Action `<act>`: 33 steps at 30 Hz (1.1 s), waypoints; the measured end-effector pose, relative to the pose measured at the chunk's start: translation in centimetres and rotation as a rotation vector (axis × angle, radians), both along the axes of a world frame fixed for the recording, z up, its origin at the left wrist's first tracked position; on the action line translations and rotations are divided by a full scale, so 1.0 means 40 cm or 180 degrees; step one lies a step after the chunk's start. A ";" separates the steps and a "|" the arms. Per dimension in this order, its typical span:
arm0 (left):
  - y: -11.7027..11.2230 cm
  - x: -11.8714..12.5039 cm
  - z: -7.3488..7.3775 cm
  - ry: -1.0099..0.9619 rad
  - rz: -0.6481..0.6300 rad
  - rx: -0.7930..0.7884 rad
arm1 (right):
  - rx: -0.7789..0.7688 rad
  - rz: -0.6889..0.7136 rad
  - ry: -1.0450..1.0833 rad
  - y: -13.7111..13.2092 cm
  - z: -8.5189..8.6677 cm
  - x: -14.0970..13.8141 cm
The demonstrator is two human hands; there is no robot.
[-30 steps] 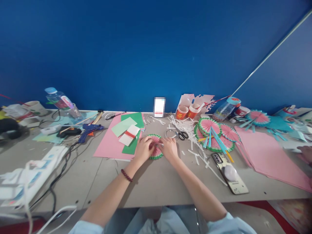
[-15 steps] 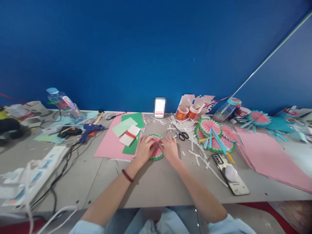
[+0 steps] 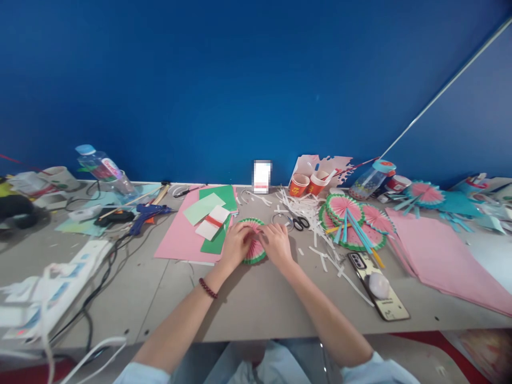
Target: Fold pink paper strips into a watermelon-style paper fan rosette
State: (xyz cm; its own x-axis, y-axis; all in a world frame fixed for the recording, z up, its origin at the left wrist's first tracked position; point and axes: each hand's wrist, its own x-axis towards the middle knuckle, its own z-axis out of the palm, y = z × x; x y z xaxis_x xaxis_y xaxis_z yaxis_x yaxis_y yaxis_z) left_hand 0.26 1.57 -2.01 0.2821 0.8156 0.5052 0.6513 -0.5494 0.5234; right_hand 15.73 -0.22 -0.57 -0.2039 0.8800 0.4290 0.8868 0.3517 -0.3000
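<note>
A round pleated paper fan (image 3: 254, 255), pink with a green rim, lies on the grey table between my hands. My left hand (image 3: 237, 242) is closed on its left side, fingertips bent toward the middle. From the right, my right hand (image 3: 277, 241) pinches at the fan's centre, its fingertips nearly meeting those of the left. The fingers cover much of the fan's middle. Just beyond my right hand are black-handled scissors (image 3: 300, 223) and a roll of clear tape (image 3: 281, 218). Pink paper (image 3: 172, 242) and green card (image 3: 210, 246) lie left of my left hand.
White paper strips (image 3: 316, 213) are scattered at the right, near finished watermelon fans (image 3: 346, 208) and a phone (image 3: 380, 288). Red paper cups (image 3: 299, 185) stand at the back. Leftward are a blue glue gun (image 3: 148, 213), a power strip (image 3: 60, 288) and cables.
Both hands stay at the fan, with small shifts of the fingers. The left wrist has moved slightly left. Everything else stays where it was.
</note>
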 end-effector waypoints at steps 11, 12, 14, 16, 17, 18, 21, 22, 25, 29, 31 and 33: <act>0.001 0.000 0.006 -0.0855 -0.0118 -0.0233 | -0.0096 -0.0091 0.1805 0.016 -0.004 0.019; 0.001 0.000 0.007 -0.0852 -0.0098 -0.0229 | -0.0148 -0.0059 0.1957 0.019 -0.005 0.020; 0.000 -0.001 0.008 -0.0828 -0.0082 -0.0215 | -0.0250 0.0022 0.2222 0.023 -0.008 0.020; 0.000 -0.001 0.009 -0.0819 -0.0092 -0.0182 | -0.0367 0.0068 0.2464 0.025 -0.010 0.019; -0.001 -0.001 0.010 -0.0820 -0.0100 -0.0166 | -0.0432 0.0059 0.2588 0.025 -0.012 0.018; -0.001 0.000 0.011 -0.0824 -0.0109 -0.0151 | -0.0495 0.0033 0.2713 0.026 -0.013 0.017; -0.001 0.001 0.014 -0.0856 -0.0135 -0.0135 | -0.0656 -0.0024 0.3037 0.028 -0.016 0.016; -0.002 0.001 0.015 -0.0875 -0.0140 -0.0148 | -0.0697 -0.0020 0.3113 0.029 -0.018 0.017; -0.002 0.002 0.017 -0.0921 -0.0140 -0.0202 | -0.0731 0.0013 0.3209 0.035 -0.021 0.020; -0.003 0.003 0.018 -0.0953 -0.0149 -0.0197 | -0.0668 0.0060 0.3202 0.037 -0.023 0.021; -0.003 0.003 0.021 -0.0991 -0.0186 -0.0140 | -0.0695 0.0133 0.3208 0.035 -0.021 0.020; -0.003 0.003 0.024 -0.1039 -0.0267 -0.0085 | -0.0735 0.0215 0.3193 0.032 -0.019 0.017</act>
